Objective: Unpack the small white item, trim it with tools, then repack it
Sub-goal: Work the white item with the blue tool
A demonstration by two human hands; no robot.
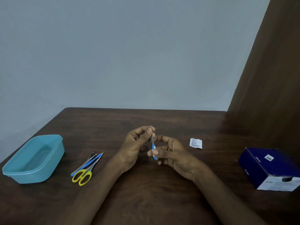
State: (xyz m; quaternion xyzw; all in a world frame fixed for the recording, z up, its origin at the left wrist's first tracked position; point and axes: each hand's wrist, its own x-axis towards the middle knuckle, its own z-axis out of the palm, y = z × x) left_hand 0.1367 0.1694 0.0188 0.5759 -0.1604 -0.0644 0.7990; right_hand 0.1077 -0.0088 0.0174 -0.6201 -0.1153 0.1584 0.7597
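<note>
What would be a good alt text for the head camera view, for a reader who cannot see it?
Over a dark wooden table, a person's left hand and right hand hold a thin blue-handled tool between them. A teal container, yellow-handled scissors and more tools lie left; a white packet and blue box lie right.

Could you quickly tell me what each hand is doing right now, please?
Left hand: pinches the upper metal end of the blue-handled tool.
Right hand: grips the tool's blue handle end.
</note>
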